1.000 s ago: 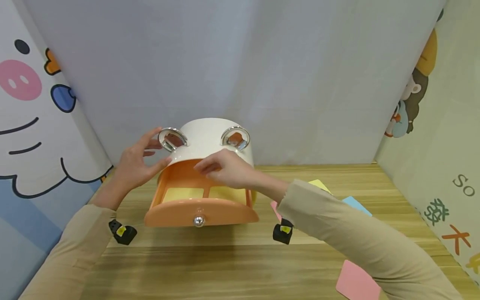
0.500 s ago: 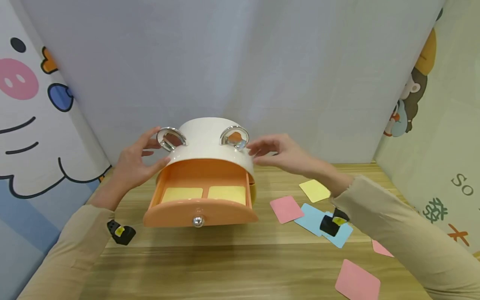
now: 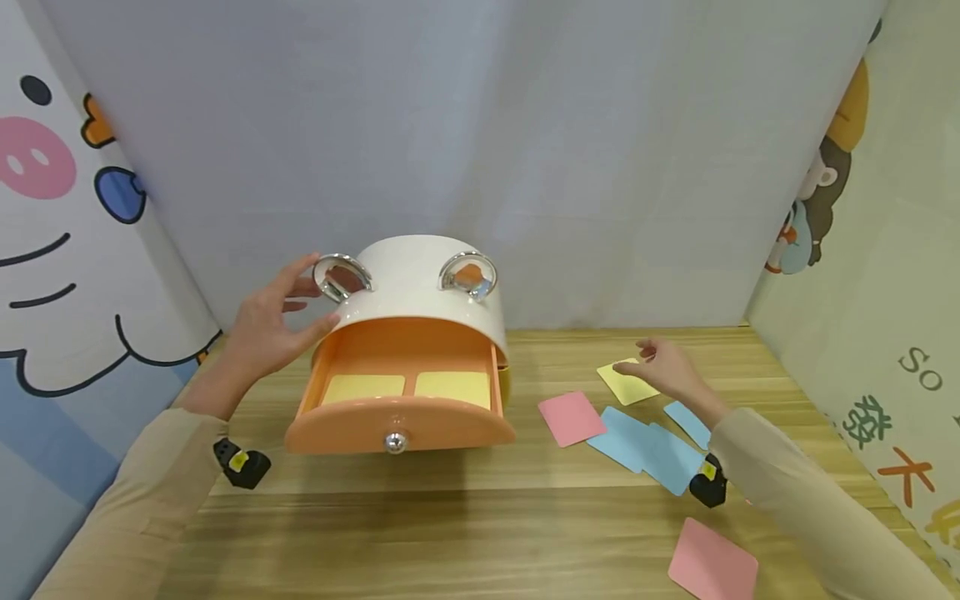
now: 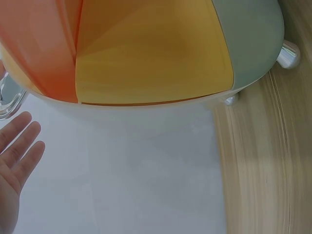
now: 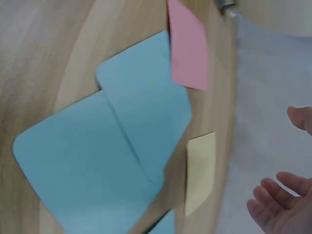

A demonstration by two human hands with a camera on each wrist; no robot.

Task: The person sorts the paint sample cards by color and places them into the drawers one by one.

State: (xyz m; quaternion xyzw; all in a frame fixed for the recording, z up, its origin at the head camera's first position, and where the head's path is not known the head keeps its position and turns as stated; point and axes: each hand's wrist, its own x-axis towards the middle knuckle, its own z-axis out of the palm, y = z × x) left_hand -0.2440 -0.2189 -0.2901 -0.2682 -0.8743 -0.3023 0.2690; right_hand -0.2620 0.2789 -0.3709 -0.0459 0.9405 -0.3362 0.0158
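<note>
On a wood-grain bench [image 3: 360,533], a pink card [image 3: 712,558] lay nearest the camera at lower right. Beyond it, two overlapping blue cards [image 3: 643,450] lay with a third blue card [image 3: 688,423] just beside them and a second pink card [image 3: 572,418] near their far left end. Across from these, an orange drawer [image 3: 457,425] stood pulled out of a white-shelled box [image 3: 420,258], one yellow piece [image 3: 365,387] in its left compartment, another yellow piece [image 3: 452,387] in its right. A person's left hand [image 3: 273,321] rested against the box, its grip spread, thumb on the shell's rim, fingers by a mirrored fitting [image 3: 342,277]. Farther over on the right, the loose yellow card [image 3: 628,387] lay flat beneath the right hand [image 3: 669,369], whose grip was spread, thumb apart from relaxed fingers, pinching nothing. The step in hand appeared to be picking up that card; the next move likely called for lowering the fingertips to pinch an edge, the left hand steadying the box. A pale cloth [image 3: 525,125] hung behind.
</note>
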